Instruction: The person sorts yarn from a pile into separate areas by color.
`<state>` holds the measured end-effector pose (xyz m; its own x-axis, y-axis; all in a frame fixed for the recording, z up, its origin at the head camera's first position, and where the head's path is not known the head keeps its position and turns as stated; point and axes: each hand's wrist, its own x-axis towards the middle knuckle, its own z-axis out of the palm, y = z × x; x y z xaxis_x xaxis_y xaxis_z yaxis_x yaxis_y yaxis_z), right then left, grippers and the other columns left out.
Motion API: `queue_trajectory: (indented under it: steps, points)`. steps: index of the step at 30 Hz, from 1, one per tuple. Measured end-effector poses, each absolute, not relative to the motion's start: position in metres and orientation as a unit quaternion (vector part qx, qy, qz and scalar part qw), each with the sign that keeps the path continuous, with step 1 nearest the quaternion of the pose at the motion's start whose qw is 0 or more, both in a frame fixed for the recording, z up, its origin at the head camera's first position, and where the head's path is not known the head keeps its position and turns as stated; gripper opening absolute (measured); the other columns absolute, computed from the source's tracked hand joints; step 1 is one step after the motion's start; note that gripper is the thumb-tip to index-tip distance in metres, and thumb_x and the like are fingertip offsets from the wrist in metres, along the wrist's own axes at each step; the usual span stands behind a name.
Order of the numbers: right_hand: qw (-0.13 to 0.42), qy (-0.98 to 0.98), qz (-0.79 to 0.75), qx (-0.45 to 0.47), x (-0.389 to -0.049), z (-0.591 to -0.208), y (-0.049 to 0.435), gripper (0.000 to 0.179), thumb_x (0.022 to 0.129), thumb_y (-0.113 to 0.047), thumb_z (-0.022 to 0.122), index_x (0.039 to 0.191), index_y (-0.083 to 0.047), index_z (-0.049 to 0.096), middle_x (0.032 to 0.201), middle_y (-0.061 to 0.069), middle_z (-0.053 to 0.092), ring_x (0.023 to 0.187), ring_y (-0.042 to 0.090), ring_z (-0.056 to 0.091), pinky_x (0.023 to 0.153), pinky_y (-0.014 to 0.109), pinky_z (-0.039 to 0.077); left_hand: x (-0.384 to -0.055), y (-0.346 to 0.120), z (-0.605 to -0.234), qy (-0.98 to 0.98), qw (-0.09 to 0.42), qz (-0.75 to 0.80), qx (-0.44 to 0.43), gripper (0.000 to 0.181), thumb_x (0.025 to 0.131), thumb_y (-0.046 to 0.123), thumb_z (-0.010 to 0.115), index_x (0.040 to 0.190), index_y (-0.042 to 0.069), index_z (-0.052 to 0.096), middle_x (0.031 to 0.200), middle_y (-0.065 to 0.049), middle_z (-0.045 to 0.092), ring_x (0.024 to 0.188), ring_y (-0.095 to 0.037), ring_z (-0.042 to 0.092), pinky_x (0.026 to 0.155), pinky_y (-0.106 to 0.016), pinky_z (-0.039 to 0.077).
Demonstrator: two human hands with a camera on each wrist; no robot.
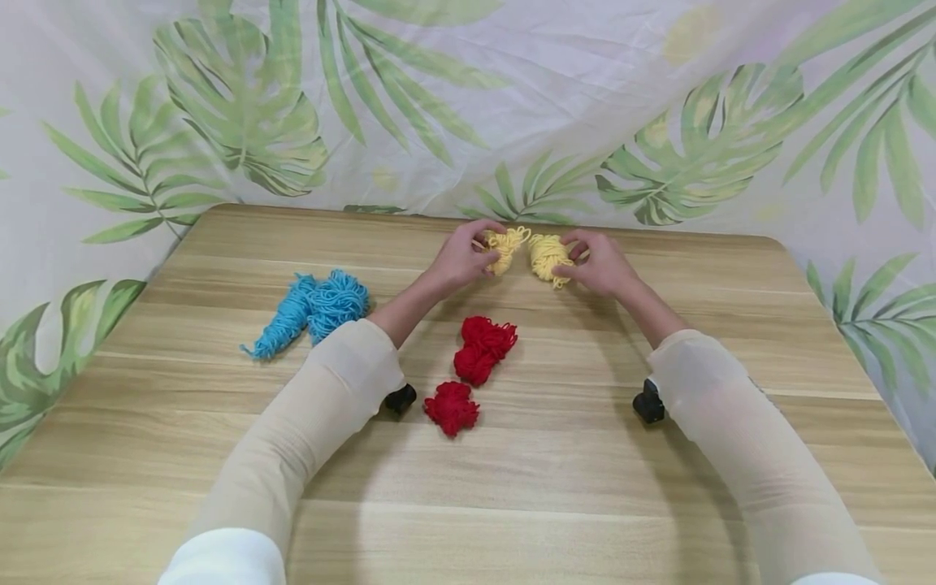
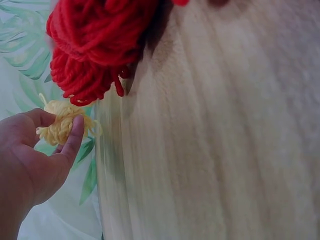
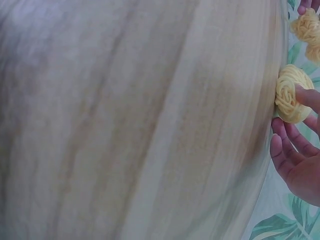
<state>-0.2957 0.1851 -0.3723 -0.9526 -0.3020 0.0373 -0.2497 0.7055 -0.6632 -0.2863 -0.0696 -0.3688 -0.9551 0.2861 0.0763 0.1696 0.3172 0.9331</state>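
Note:
Near the table's far edge, my left hand (image 1: 464, 256) pinches a small yellow yarn bundle (image 1: 504, 249) between thumb and fingers. In the left wrist view this yarn bundle (image 2: 61, 121) shows loose loops at its ends. Just to the right, my right hand (image 1: 598, 262) holds a rounder yellow yarn ball (image 1: 548, 258) between thumb and index finger. The right wrist view shows the wound strands of the ball (image 3: 291, 95), with the other fingers (image 3: 292, 150) spread below it. A narrow gap separates the two yellow pieces.
Two red yarn bundles, one upper (image 1: 483, 349) and one lower (image 1: 452, 409), lie mid-table between my forearms. Blue yarn, a long bundle (image 1: 285, 321) and a rounder one (image 1: 338, 302), lies at left beside my left forearm. A leaf-patterned cloth (image 1: 439, 97) hangs behind the wooden table (image 1: 556, 487).

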Motion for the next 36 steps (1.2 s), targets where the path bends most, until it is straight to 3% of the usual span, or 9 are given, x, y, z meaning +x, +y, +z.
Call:
queue_trajectory:
  steps: [10, 18, 29, 36]
  points:
    - [0.037, 0.925, -0.347, -0.150, -0.296, -0.373, 0.185, 0.052, 0.092, -0.014, 0.079, 0.135, 0.005, 0.059, 0.112, 0.026, 0.065, 0.100, 0.039, 0.067, 0.088, 0.044, 0.053, -0.289, -0.069, -0.369, 0.818, 0.056, 0.556, 0.135, 0.049, 0.085, -0.009, 0.069, 0.133, -0.001, 0.063, 0.105, -0.012, 0.051, 0.088, -0.024, 0.065, 0.072, -0.028, 0.058]
    - [0.042, 0.923, -0.352, -0.150, -0.297, -0.373, 0.186, 0.052, 0.093, -0.014, 0.079, 0.136, 0.005, 0.058, 0.114, 0.027, 0.064, 0.103, 0.040, 0.065, 0.092, 0.047, 0.053, -0.292, -0.066, -0.370, 0.848, 0.059, 0.510, 0.134, 0.042, 0.084, -0.007, 0.076, 0.125, -0.003, 0.066, 0.125, -0.026, 0.060, 0.110, -0.035, 0.067, 0.087, -0.039, 0.058]
    - [0.039, 0.926, -0.343, -0.153, -0.298, -0.373, 0.186, 0.051, 0.093, -0.016, 0.079, 0.135, 0.005, 0.059, 0.113, 0.027, 0.066, 0.101, 0.038, 0.066, 0.085, 0.042, 0.054, -0.298, -0.053, -0.372, 0.887, 0.036, 0.430, 0.168, 0.046, 0.088, 0.012, 0.084, 0.129, -0.001, 0.065, 0.116, -0.018, 0.060, 0.098, -0.026, 0.065, 0.087, -0.036, 0.054]
    - [0.036, 0.926, -0.342, -0.153, -0.297, -0.373, 0.186, 0.050, 0.093, -0.015, 0.079, 0.135, 0.005, 0.060, 0.112, 0.027, 0.066, 0.101, 0.038, 0.067, 0.085, 0.043, 0.054, -0.301, -0.048, -0.372, 0.905, 0.022, 0.386, 0.179, 0.038, 0.090, 0.011, 0.082, 0.122, -0.002, 0.068, 0.109, -0.017, 0.063, 0.095, -0.024, 0.064, 0.085, -0.036, 0.053]
